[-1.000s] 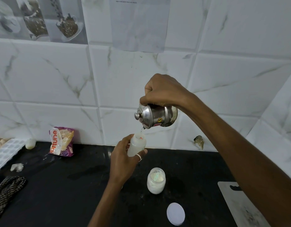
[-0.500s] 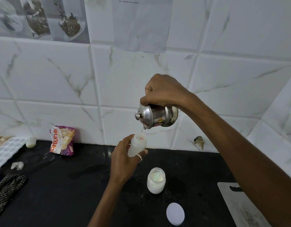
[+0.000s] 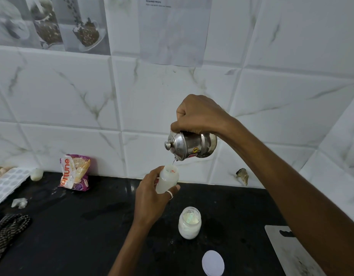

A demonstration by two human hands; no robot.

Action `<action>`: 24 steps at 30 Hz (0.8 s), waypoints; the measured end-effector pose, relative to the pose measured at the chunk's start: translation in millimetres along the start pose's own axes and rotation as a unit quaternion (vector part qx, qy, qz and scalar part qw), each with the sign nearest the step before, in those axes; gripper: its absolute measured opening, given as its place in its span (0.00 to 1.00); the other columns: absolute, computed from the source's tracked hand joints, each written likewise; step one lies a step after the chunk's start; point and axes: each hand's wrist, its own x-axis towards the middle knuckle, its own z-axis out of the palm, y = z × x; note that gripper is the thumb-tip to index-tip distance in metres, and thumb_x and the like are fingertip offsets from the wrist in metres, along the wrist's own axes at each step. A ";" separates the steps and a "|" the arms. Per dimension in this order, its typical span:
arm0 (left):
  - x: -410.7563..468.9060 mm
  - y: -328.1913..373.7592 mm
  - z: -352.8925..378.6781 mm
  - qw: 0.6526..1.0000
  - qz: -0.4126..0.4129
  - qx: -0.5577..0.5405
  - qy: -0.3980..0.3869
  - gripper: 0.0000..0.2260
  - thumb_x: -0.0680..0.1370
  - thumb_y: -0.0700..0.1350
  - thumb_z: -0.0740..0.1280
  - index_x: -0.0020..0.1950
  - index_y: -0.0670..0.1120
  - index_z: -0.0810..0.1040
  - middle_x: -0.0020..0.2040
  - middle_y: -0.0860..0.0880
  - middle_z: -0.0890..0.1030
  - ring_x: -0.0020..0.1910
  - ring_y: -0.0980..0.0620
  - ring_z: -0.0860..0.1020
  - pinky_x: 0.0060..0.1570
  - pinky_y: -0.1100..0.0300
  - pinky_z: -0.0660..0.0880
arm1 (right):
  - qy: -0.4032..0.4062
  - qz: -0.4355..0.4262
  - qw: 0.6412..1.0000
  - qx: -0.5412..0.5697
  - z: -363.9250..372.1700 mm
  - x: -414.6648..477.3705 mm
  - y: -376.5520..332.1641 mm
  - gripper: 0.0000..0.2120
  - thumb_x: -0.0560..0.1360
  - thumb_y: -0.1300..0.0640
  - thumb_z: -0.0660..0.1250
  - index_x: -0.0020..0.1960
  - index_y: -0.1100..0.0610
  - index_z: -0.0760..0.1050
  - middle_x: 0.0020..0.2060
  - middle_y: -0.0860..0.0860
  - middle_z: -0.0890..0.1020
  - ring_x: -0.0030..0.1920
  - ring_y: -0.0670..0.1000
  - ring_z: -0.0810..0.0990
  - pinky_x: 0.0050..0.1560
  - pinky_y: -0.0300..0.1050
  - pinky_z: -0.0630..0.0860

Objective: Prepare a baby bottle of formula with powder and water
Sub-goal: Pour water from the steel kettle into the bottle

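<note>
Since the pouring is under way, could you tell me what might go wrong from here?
1. The bottle has a narrow mouth and is held in the air by the left hand; the thin stream from the steel pot could miss and spill on the counter.
2. The pot is tipped far over in the right hand; its lid might slip and water gush out.
3. The open powder jar stands just below, so drips might wet it.
</note>
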 end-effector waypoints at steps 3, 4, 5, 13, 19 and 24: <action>0.6 0.7 -0.2 1.000 0.006 0.000 0.002 0.28 0.71 0.50 0.80 0.58 0.70 0.68 0.56 0.65 0.75 0.56 0.63 0.76 0.48 0.71 0.71 | 0.000 0.001 1.000 -0.008 1.7 0.5 0.8 0.16 0.64 0.53 0.72 0.27 0.55 0.67 0.26 0.49 0.69 0.31 0.49 0.67 0.35 0.46 0.67; 1.4 0.5 0.0 1.000 0.007 0.001 0.002 0.28 0.70 0.50 0.80 0.58 0.71 0.68 0.56 0.66 0.75 0.55 0.64 0.76 0.49 0.71 0.72 | -0.001 0.001 1.000 -0.010 2.1 1.0 1.0 0.16 0.64 0.53 0.72 0.27 0.55 0.67 0.26 0.49 0.69 0.31 0.49 0.68 0.35 0.46 0.67; 2.1 0.5 0.1 1.000 0.008 0.002 0.002 0.28 0.70 0.50 0.80 0.57 0.71 0.68 0.56 0.67 0.74 0.55 0.64 0.76 0.49 0.70 0.72 | -0.002 0.002 1.000 -0.010 2.6 1.3 1.3 0.15 0.64 0.53 0.72 0.27 0.55 0.67 0.26 0.49 0.69 0.31 0.49 0.68 0.36 0.46 0.68; 5.3 -0.1 3.1 1.000 0.005 0.002 0.002 0.29 0.71 0.49 0.80 0.59 0.70 0.67 0.56 0.65 0.75 0.55 0.64 0.75 0.50 0.69 0.72 | -0.006 -0.004 1.000 -0.004 1.7 3.5 4.4 0.15 0.64 0.53 0.72 0.27 0.55 0.67 0.25 0.49 0.68 0.31 0.49 0.67 0.36 0.47 0.67; 7.3 -1.9 4.7 1.000 0.004 0.005 0.002 0.28 0.71 0.49 0.80 0.60 0.69 0.68 0.56 0.66 0.75 0.56 0.64 0.75 0.51 0.68 0.73 | -0.007 0.001 1.000 0.005 5.7 6.6 8.6 0.13 0.64 0.53 0.72 0.28 0.55 0.68 0.26 0.49 0.69 0.31 0.50 0.67 0.36 0.48 0.68; 9.5 -4.5 5.8 1.000 -0.003 0.007 0.001 0.28 0.71 0.49 0.80 0.64 0.64 0.70 0.58 0.60 0.76 0.57 0.58 0.76 0.51 0.67 0.73 | -0.016 0.014 0.999 0.048 15.1 4.8 20.3 0.12 0.65 0.54 0.72 0.29 0.54 0.70 0.27 0.51 0.69 0.31 0.49 0.67 0.36 0.49 0.66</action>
